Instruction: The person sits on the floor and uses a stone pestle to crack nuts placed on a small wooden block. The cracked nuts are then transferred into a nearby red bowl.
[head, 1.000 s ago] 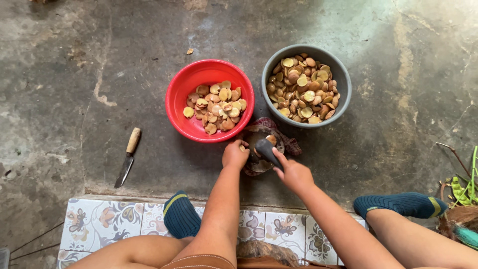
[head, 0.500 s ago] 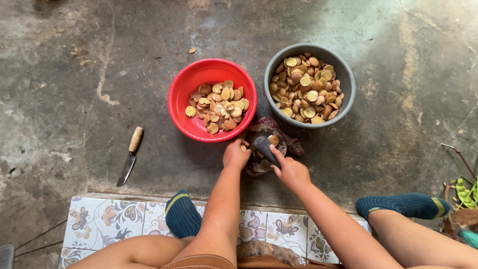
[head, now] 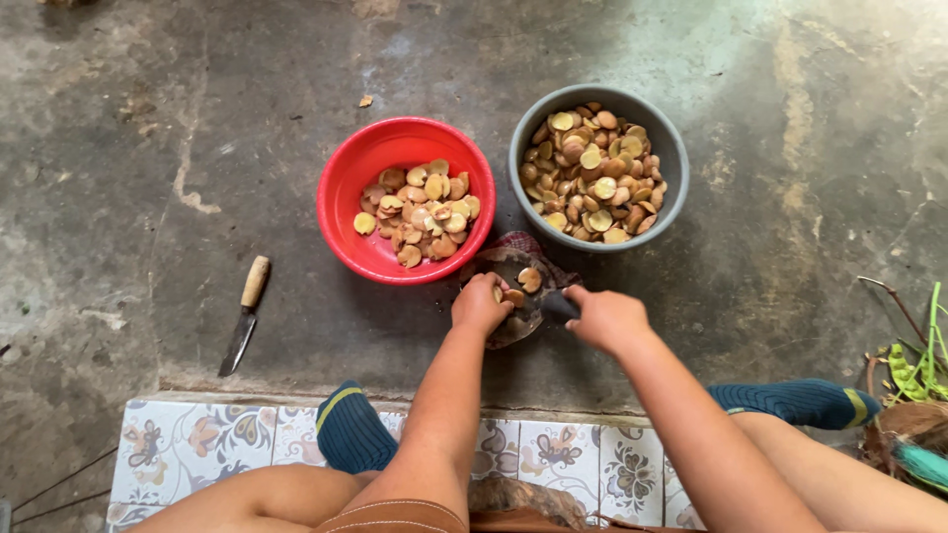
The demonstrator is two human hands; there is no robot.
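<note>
Seeds lie on a small dark slab (head: 513,286) on the floor, w/ a checked cloth (head: 533,247) under it. Left hand (head: 481,304) sits on the slab's near-left edge, fingers curled down on a seed (head: 513,297); grip looks closed on it, but the fingertips are partly hidden. Right hand (head: 609,318) is just right of the slab, clenched around a dark pestle (head: 556,304) whose end points toward the left hand. One more seed (head: 530,279) lies just beyond the left grip, on the slab.

To do this step well, I judge: keep left fingertips at the side of the seed, not on top, so the pestle lands clear of them. Strike short and straight down, not hard, so halves do not fly off the slab. Hold the slab steady w/ the heel of the left hand; the cloth should help vs. slipping.

Beyond the left grip is a red bowl (head: 341,212), approx. half covered w/ opened halves. Beyond the right grip is a grey bowl (head: 671,168), fuller, w/ brown and pale seeds. Knife (head: 243,316) w/ wood handle lies well left of the left hand.

No packages, labels or signs are visible. Only patterned tiles (head: 197,449) w/ flower motif, near the person's socks.
</note>
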